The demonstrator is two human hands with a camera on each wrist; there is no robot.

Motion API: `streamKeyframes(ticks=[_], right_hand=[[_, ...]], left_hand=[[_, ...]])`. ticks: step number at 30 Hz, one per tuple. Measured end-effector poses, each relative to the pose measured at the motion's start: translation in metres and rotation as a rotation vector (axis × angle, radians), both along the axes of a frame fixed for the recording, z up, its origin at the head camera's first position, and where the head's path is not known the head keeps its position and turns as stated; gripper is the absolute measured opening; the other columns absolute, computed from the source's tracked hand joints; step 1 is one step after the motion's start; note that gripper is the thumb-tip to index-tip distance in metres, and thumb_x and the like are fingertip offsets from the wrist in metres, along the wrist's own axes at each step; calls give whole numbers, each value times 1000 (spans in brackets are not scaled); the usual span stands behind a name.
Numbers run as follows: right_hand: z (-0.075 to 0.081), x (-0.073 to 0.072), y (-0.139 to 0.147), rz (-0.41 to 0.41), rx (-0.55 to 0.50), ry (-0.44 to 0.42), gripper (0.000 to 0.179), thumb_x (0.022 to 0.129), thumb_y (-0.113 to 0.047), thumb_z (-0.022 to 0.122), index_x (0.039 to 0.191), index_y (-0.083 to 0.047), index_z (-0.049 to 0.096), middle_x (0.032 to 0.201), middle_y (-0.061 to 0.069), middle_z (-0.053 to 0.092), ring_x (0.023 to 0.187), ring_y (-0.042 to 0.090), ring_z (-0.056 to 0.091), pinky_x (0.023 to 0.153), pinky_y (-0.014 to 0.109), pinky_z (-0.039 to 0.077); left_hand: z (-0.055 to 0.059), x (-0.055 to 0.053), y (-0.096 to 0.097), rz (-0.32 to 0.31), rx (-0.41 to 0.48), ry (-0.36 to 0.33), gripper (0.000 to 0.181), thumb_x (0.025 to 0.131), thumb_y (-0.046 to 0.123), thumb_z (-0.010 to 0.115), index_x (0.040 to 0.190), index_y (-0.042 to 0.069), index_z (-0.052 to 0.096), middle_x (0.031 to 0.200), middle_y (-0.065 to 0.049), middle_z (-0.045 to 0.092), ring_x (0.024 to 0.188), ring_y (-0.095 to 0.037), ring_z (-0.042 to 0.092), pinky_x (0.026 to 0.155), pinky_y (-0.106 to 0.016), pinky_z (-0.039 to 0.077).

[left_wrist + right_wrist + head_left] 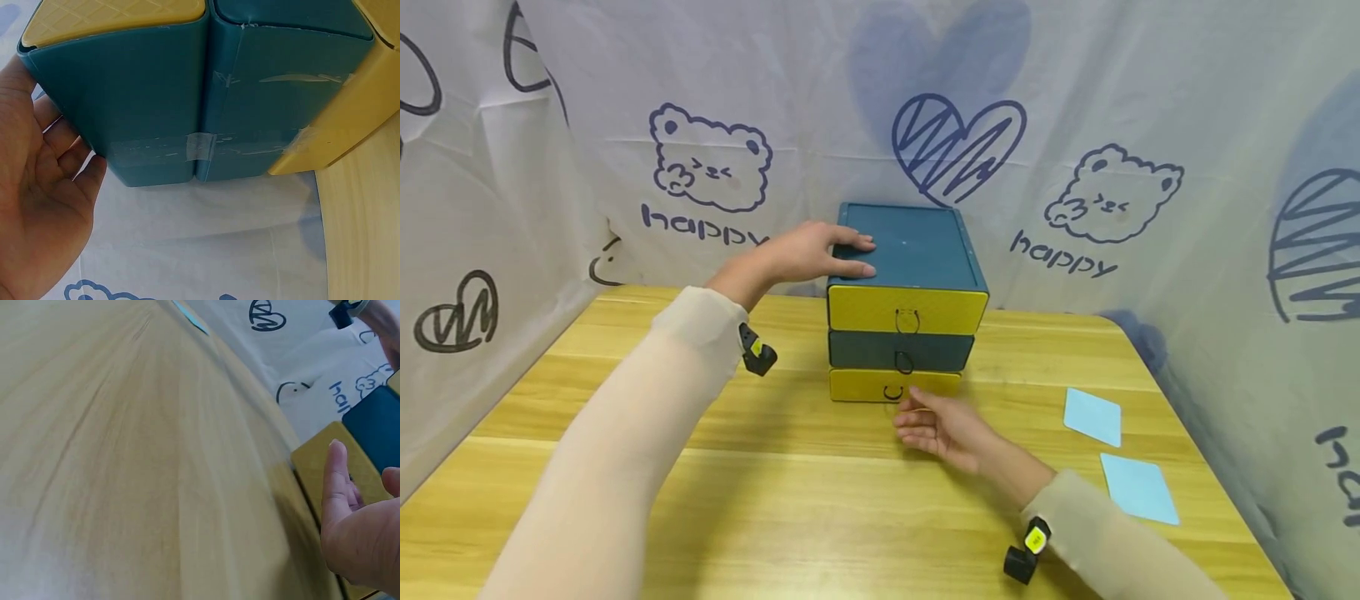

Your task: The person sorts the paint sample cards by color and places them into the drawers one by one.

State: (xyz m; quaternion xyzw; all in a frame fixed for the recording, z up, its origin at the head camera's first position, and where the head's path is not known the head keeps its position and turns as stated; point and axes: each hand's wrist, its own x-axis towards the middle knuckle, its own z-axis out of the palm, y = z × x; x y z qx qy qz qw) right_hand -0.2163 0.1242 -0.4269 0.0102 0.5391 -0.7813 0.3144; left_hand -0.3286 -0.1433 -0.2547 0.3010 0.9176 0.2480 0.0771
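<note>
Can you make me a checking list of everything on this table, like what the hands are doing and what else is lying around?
Surface: wooden table, light grain.
Job's things: drawer box with three drawers stacked, yellow, teal, yellow, each with a ring pull; bottom drawer looks closed.
Clutter: two pale blue cards on the table at the right.
Hands: left hand rests flat on the box top; right hand open, palm up, just in front of the bottom drawer, holding nothing.
Cables: nothing seen.
Surroundings: white cloth backdrop with bears, hearts and "happy".
</note>
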Motion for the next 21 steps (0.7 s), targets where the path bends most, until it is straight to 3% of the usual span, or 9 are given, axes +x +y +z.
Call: streamKeyframes(ticks=[7,13,16,21], right_hand=[[-15,-8,-12,-4,-45,-57,55,103,-31,52,134,13,44,100,15,70,90,23,70,85,32,55],[-18,-14,-22,-76,-123,-99,35,105,-17,48,123,12,53,99,18,71,91,22,71,81,28,56],[-18,-13,-25,-86,-94,-69,28,105,-11,44,121,11,55,100,16,71,88,19,71,78,26,57],[-17,-4,-26,-68,-25,-35,33,104,-8,44,126,15,52,102,16,71,90,19,69,81,28,56]], left_hand=[[-2,1,0,2,3,4,67,90,58,61,145,22,49,154,1,37,142,-22,30,113,-45,30],[-3,1,1,5,6,-11,67,89,59,61,146,25,48,154,3,36,143,-21,29,113,-44,30],[-2,2,0,1,5,-20,68,89,59,60,146,24,47,155,2,35,143,-22,28,113,-45,29],[1,3,-1,2,2,-15,68,90,58,61,147,24,46,155,2,35,144,-22,27,114,-46,29]])
